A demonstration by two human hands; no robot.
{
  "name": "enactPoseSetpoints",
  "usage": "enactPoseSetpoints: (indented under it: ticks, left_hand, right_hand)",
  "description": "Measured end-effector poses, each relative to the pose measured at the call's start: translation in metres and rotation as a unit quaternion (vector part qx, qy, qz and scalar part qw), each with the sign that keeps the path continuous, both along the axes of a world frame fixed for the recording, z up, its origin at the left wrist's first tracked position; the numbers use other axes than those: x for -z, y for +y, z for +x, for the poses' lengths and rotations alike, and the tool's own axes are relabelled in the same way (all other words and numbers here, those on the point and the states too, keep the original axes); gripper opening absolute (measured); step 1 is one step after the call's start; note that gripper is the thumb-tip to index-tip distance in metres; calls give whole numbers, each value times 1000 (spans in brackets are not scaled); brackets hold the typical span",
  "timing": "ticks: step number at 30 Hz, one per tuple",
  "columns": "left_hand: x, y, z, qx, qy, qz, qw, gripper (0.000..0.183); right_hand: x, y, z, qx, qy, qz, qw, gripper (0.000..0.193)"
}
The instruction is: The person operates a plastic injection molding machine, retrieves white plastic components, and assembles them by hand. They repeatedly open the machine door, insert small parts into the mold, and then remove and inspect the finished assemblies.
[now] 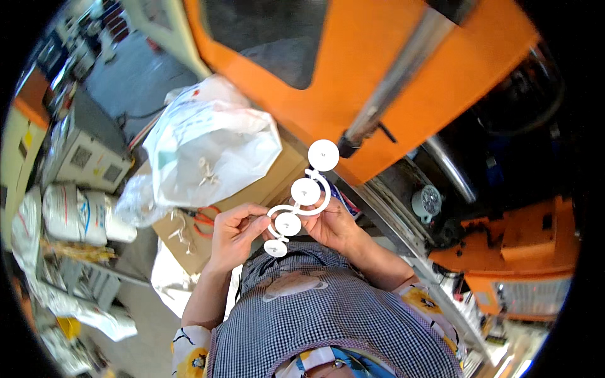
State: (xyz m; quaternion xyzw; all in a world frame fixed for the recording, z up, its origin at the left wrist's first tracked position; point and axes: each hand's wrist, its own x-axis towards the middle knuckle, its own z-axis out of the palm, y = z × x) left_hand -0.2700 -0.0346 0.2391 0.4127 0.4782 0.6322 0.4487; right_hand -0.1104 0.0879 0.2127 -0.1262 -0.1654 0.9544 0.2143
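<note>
A white moulded plastic sprue with round discs (305, 192) stretches between my two hands in front of my apron. Its curved S-shaped runner links several discs, the largest at the far end. With thumb and fingers my left hand (233, 236) pinches it near the smaller discs at the near end. My right hand (333, 225) is closed on the runner from the right side, its fingertips partly hidden behind the plastic. Just left of my left hand, an orange-handled cutting tool (205, 220) lies on cardboard; its working end is hard to make out.
An open white plastic bag (214, 145) with small white pieces inside sits on a cardboard box (277, 173). More white scraps (183, 236) lie on the cardboard. A large orange machine (372, 75) with a metal bar (397, 75) stands ahead and right. White sacks (72, 214) stand left.
</note>
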Motion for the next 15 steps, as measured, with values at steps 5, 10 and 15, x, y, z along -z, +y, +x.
enactPoseSetpoints:
  ticks: [5,10,15]
  left_hand:
    - [7,-30,-9,-101,-82,8,991,11]
    - [7,-54,-17,-172,-131,42,975,13]
    - [5,-73,-19,-227,-168,67,957,13]
  right_hand:
    - [-10,0,-40,-14,-49,155,987,37]
    - [-27,-5,-67,83,-146,474,864,28]
    - [-43,-28,-80,-77,-63,499,861,21]
